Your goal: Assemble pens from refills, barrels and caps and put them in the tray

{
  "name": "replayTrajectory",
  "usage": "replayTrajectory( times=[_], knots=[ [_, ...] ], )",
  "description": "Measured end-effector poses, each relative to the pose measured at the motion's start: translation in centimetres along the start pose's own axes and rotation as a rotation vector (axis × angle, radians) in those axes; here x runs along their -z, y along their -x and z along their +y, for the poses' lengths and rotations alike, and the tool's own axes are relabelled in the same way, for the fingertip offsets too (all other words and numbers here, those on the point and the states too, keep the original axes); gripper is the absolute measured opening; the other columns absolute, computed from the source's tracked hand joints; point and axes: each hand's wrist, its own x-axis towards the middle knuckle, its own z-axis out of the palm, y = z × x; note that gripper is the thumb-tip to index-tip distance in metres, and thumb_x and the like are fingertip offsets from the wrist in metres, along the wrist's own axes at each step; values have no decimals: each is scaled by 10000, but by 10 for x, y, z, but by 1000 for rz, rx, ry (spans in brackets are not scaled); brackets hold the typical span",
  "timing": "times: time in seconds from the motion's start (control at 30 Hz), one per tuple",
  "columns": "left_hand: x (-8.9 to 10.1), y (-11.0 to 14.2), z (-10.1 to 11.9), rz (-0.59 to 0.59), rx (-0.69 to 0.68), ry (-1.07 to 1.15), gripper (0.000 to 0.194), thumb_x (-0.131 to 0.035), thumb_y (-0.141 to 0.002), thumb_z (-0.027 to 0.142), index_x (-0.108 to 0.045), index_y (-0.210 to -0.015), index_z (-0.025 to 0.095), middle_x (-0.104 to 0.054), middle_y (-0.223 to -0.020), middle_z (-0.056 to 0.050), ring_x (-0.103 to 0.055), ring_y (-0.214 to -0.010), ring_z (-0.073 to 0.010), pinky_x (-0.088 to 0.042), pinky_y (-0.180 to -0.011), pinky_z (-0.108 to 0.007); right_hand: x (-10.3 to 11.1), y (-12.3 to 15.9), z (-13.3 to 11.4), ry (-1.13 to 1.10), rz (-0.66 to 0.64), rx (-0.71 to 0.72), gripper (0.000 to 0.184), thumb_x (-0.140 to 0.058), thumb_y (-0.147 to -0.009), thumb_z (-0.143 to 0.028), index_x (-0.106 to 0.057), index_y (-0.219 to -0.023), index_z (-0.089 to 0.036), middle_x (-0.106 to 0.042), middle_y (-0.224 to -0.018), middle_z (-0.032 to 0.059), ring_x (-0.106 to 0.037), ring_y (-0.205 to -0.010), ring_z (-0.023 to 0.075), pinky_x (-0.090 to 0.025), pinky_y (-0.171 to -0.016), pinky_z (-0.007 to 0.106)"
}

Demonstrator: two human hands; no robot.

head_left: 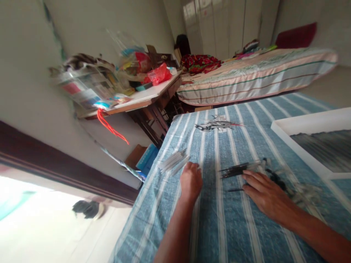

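My left hand [192,179] is curled closed above the striped cloth, just right of a small bundle of pale, clear-looking thin tubes [174,160]. Its fingertips face away from me, and what they hold, if anything, is hidden. My right hand [260,190] lies low with fingers stretched out, touching a pile of thin black sticks [233,171] that look like pen parts. One separate black stick [235,190] lies at its thumb tip. Behind that hand is a blurred heap of black and clear small pieces [304,191].
A white box [282,126] holding many dark thin rods stands at the right. Farther back lies a loose bunch of black and grey thin pieces [216,125] over white paper. A cluttered side table [153,93] is left, a bed [255,76] behind, and shoes [88,209] on the floor.
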Motion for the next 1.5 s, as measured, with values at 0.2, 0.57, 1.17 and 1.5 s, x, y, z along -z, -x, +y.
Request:
replayTrajectory(
  times=[0.2,0.57,1.17,1.5],
  knots=[
    [0,-19,-36,127,231,-129,303,-413,-833,133,-653,-1018,147,-610,-1050,-138,-539,-1041,-284,-443,-833,-355,6,0,1,-8,53,13,354,-355,-922,-126,-689,-810,-104,-647,-879,124,-556,-954,248,-457,-882,399],
    [3,-19,-30,60,210,-76,195,-476,-802,179,-668,-800,139,-614,-959,-157,-560,-996,-308,-429,-807,-390,13,-1,1,23,88,35,313,-378,-913,-98,-686,-860,-122,-632,-783,93,-567,-844,214,-465,-812,357],
    [5,12,14,-492,-261,986,182,-544,-814,218,-666,-936,162,-625,-748,-1,-529,-666,-124,-420,-646,-230,30,-2,25,122,156,-65,252,-429,-901,-105,-677,-875,-138,-648,-775,93,-591,-826,203,-504,-788,350],
    [-5,15,13,-514,-267,929,321,-560,-831,303,-676,-1109,193,-679,-801,-25,-549,-639,-141,-445,-604,-241,31,-3,20,80,111,-30,242,-444,-897,-94,-683,-898,-135,-651,-800,95,-588,-896,212,-487,-832,350]
  ],
)
